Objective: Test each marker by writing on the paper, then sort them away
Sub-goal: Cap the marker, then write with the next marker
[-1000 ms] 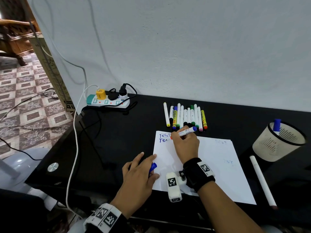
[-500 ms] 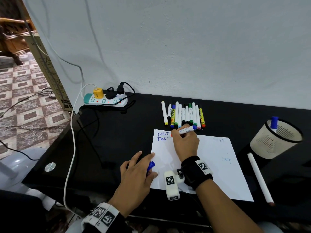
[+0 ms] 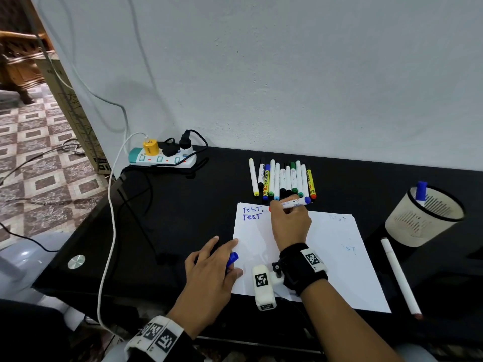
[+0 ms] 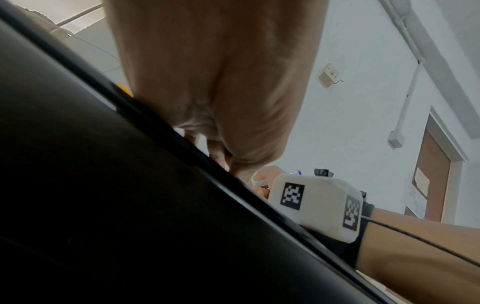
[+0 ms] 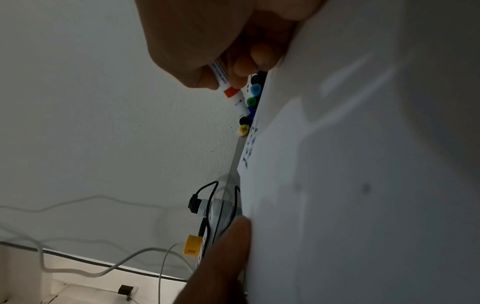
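Note:
A white paper (image 3: 326,257) lies on the black table (image 3: 183,218), with "TEST" written twice in blue at its top left. My right hand (image 3: 278,209) grips a white marker (image 3: 295,202) with a blue end, its tip just right of the second word. In the right wrist view the marker (image 5: 226,80) shows an orange band and points at the paper (image 5: 363,164). My left hand (image 3: 224,254) rests at the paper's left edge and pinches a blue cap (image 3: 233,258) between thumb and forefinger. Several capped markers (image 3: 282,178) lie in a row behind the paper.
A pale mesh cup (image 3: 423,218) at the right holds one blue marker (image 3: 420,192). A long white marker (image 3: 398,273) lies on the table beside the paper's right edge. A power strip (image 3: 162,158) with plugs and cables sits at the back left.
The second blue word grew from "Te" to a full "TEST". My right hand with the marker slid a little to the right. The left hand stayed put with the cap.

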